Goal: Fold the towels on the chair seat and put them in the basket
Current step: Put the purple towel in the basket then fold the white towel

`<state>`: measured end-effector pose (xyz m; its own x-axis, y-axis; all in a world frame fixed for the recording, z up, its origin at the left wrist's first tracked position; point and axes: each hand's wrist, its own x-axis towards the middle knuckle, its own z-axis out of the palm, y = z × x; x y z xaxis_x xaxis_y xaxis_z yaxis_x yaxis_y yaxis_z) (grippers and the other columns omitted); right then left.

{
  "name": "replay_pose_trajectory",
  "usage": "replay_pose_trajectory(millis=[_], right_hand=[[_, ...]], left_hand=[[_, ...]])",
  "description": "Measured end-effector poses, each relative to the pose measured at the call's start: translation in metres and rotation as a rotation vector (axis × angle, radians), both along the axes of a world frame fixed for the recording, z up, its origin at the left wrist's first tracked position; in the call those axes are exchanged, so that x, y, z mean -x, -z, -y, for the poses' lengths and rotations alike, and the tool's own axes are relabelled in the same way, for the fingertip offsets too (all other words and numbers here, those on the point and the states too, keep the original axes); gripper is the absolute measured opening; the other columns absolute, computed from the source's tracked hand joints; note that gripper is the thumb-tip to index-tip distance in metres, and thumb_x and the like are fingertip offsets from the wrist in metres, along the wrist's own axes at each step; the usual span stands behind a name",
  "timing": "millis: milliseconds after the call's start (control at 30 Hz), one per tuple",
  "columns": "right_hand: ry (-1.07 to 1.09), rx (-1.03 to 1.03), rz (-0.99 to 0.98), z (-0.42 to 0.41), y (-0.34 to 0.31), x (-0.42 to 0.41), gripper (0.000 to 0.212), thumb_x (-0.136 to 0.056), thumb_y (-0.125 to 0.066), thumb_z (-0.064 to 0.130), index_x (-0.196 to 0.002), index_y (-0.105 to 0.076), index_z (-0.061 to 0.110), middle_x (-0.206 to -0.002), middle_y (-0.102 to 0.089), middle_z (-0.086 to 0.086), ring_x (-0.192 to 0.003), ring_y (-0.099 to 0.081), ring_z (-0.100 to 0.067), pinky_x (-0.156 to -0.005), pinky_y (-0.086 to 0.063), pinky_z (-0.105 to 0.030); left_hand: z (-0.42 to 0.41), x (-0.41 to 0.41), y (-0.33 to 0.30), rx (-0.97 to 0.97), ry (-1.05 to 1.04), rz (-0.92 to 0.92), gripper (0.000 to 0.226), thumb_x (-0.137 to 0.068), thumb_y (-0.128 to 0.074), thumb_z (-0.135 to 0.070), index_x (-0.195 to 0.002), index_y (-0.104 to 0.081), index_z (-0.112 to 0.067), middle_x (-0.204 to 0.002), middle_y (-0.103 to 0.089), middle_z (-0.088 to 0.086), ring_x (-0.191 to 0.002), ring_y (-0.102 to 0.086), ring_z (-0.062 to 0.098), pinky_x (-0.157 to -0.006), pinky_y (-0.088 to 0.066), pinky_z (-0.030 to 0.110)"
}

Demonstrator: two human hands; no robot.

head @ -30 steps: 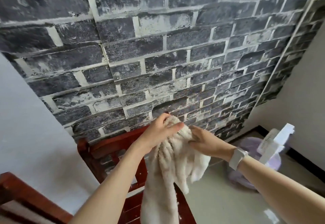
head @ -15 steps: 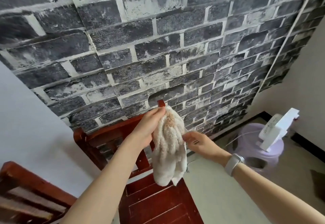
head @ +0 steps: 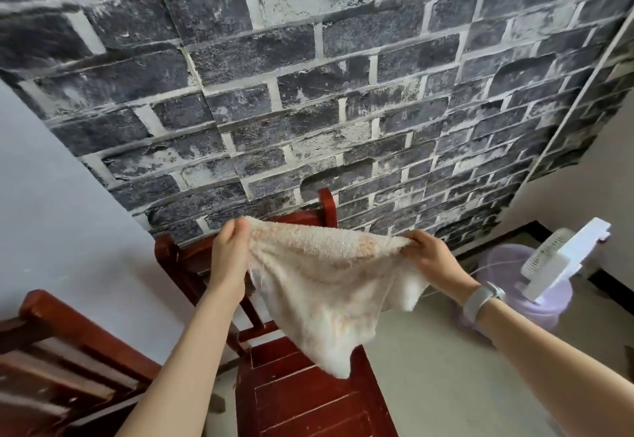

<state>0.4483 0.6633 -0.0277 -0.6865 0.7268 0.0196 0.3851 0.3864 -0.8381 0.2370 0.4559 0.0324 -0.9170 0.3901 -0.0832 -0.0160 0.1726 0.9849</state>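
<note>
A cream, fluffy towel with faint orange stains hangs spread in the air above the red wooden chair seat. My left hand pinches its upper left corner. My right hand, a white watch on its wrist, grips the upper right corner. The top edge is stretched between both hands and the rest droops to a point over the seat. A pale purple basket stands on the floor to the right, partly behind a white fan.
The chair's backrest stands against a dark brick-pattern wall. A second red wooden chair sits at lower left. A white fan rests on the basket's rim. Light tiled floor lies right of the chair.
The towel was bunched in my left hand; my right hand has pulled away to the right with a corner and the towel now hangs spread wide between both hands.
</note>
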Motion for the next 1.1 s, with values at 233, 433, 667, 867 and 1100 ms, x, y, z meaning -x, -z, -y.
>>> replay_pose_trajectory(millis=[233,433,667,867,1100], right_hand=[[-0.097,-0.181,0.007,-0.011,-0.039,0.014,0.018,-0.09,-0.047,-0.002,-0.099,-0.063,0.0,-0.08,-0.053,0.003,-0.078,-0.051,-0.018,-0.058,-0.038,-0.007],[-0.378,-0.107,-0.047,0.019,-0.095,0.042,0.019,-0.092,-0.047,0.006,-0.081,-0.062,0.01,-0.066,-0.059,-0.002,-0.05,-0.05,0.0,-0.047,-0.041,-0.014],[-0.104,-0.133,-0.194,0.027,-0.098,0.051,0.007,-0.086,-0.061,0.013,-0.092,-0.058,0.01,-0.075,-0.056,0.006,-0.064,-0.051,-0.005,-0.055,-0.042,-0.009],[-0.069,0.193,0.173,0.035,-0.056,0.03,0.053,-0.094,-0.039,0.043,-0.066,-0.059,0.002,-0.056,-0.058,0.0,-0.05,-0.049,-0.015,-0.052,-0.042,-0.02],[-0.035,0.558,-0.188,0.036,-0.063,0.042,0.032,-0.09,-0.056,0.022,-0.102,-0.058,-0.008,-0.101,-0.064,-0.022,-0.093,-0.061,-0.034,-0.087,-0.048,-0.045]], left_hand=[[0.01,-0.006,0.008,0.185,0.004,-0.328,0.019,-0.092,-0.048,-0.03,-0.088,-0.056,-0.014,-0.073,-0.052,-0.009,-0.066,-0.045,-0.003,-0.063,-0.036,0.022],[-0.015,-0.043,-0.005,0.239,0.553,-0.433,0.043,-0.073,-0.067,-0.048,-0.113,-0.057,-0.035,-0.105,-0.053,-0.018,-0.094,-0.045,-0.012,-0.079,-0.034,0.01],[-0.043,-0.058,-0.013,0.073,0.404,-0.378,0.014,-0.081,-0.067,-0.021,-0.075,-0.067,-0.009,-0.077,-0.063,0.008,-0.075,-0.052,0.015,-0.07,-0.037,0.028],[-0.046,-0.06,-0.012,-0.012,0.386,-0.167,0.029,-0.082,-0.064,-0.032,-0.081,-0.066,-0.003,-0.08,-0.065,0.021,-0.069,-0.053,0.018,-0.066,-0.037,0.032],[-0.045,-0.056,-0.01,0.049,0.459,-0.183,0.005,-0.082,-0.065,-0.029,-0.08,-0.07,-0.029,-0.082,-0.07,-0.011,-0.078,-0.061,-0.003,-0.069,-0.043,0.009]])
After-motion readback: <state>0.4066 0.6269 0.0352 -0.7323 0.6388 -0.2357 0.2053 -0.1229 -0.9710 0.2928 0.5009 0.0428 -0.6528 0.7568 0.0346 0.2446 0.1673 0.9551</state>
